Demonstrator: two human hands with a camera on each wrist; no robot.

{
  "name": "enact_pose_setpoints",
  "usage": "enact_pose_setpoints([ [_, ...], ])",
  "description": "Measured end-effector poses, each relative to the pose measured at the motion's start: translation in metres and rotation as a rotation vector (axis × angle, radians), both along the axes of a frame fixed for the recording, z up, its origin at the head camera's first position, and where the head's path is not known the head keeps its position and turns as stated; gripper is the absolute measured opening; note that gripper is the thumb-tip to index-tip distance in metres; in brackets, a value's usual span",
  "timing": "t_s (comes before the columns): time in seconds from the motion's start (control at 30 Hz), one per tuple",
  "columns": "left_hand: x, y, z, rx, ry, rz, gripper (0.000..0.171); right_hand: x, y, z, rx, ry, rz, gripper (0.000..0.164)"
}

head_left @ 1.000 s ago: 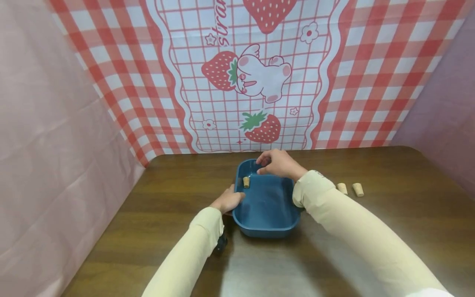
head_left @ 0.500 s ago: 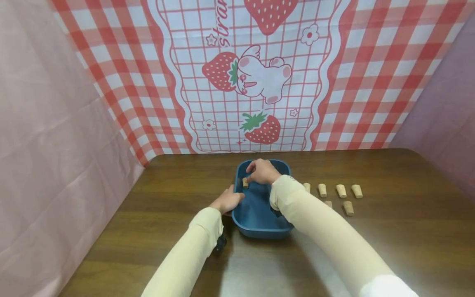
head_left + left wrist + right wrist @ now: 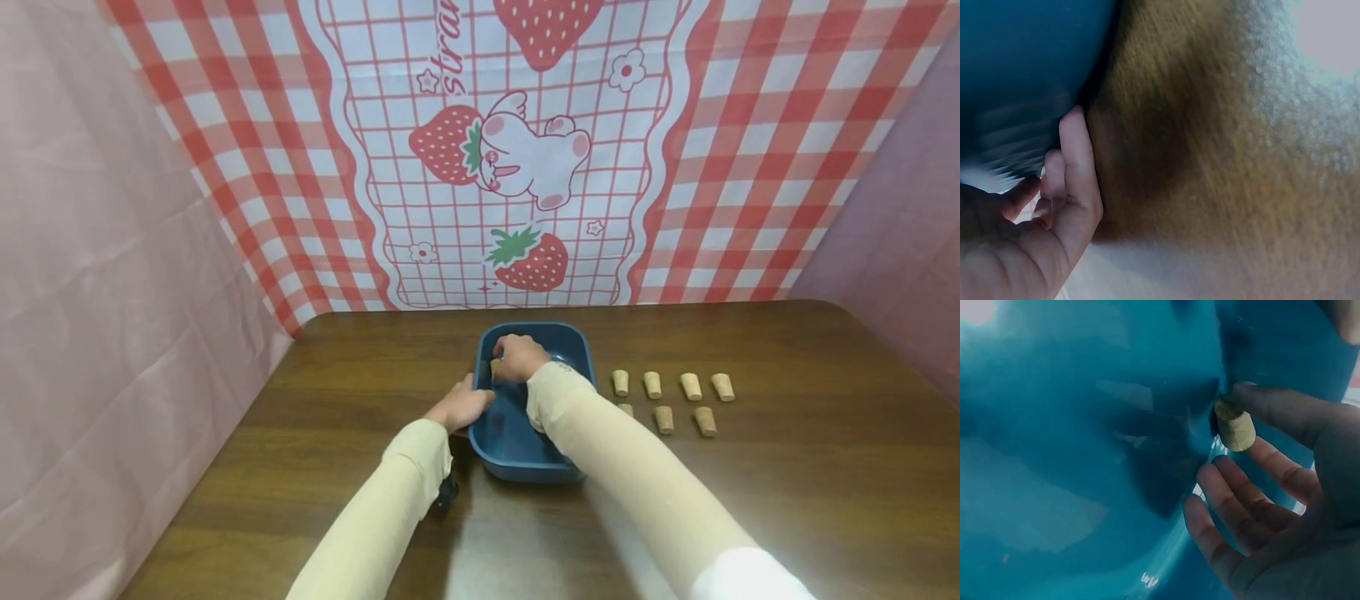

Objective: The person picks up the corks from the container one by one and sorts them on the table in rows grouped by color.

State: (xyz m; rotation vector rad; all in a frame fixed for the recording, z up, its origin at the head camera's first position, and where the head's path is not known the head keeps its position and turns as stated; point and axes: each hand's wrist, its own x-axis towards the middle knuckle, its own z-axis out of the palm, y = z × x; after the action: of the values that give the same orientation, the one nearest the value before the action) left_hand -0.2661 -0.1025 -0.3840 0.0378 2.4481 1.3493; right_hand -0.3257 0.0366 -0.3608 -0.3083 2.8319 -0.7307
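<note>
A blue plastic basin point(image 3: 528, 473) stands on the wooden table. My left hand point(image 3: 459, 405) grips its left wall, the thumb over the rim and the fingers against the outside, as the left wrist view shows. Inside the basin, near its left wall, is a small tapered cork stopper point(image 3: 1237, 430). My right hand point(image 3: 522, 358) reaches in and pinches this cork between thumb and index finger; its other fingers are loosely bent. In the head view the right hand covers most of the cork.
To the right of the basin, several cork stoppers lie in two rows, such as a pale one point(image 3: 691, 387) in the far row and a browner one point(image 3: 705, 422) in the near row. A checked strawberry cloth point(image 3: 525, 250) hangs behind the table point(image 3: 360, 392).
My right hand has come down leftward from the basin's back part to the cork and now takes hold of it. The corks on the right have come into view. My left hand stays put.
</note>
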Motion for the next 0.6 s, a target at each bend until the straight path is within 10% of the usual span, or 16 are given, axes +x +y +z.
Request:
enact_pose_setpoints([
  [0.6, 0.0, 0.002, 0.0, 0.014, 0.015, 0.001, 0.057, 0.006, 0.008, 0.021, 0.015, 0.013, -0.003, 0.037],
])
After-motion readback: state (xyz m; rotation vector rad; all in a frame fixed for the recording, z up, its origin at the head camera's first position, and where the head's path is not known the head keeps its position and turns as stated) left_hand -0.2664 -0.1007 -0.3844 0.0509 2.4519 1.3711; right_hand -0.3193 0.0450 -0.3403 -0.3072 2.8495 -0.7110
